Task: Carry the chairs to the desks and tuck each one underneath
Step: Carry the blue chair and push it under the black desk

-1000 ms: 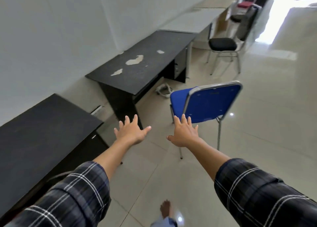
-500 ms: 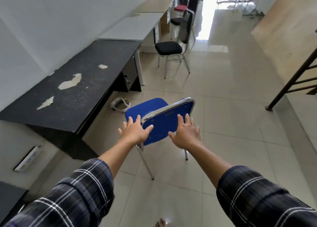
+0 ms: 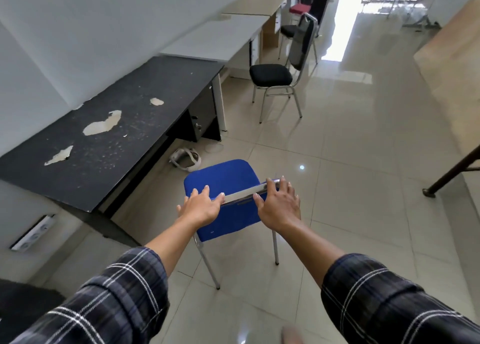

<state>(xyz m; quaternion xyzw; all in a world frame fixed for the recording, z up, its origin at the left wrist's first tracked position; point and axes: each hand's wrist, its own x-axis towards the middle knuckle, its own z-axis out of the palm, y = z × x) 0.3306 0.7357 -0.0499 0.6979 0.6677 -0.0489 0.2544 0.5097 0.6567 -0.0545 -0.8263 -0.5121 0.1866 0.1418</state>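
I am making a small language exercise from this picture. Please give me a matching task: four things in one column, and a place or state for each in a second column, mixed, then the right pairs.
Things:
1. blue chair
2. black chair
3. black desk
4. power strip

Places or states:
A. top surface chipped in pale patches
B. both hands at the top of its back
C. lying on the floor by the wall
D. standing alone beside the white desk

Pairs: 1-B, 2-D, 3-A, 4-C

The left hand and right hand are open.

Open floor [image 3: 337, 188] right of blue chair [image 3: 223, 180].
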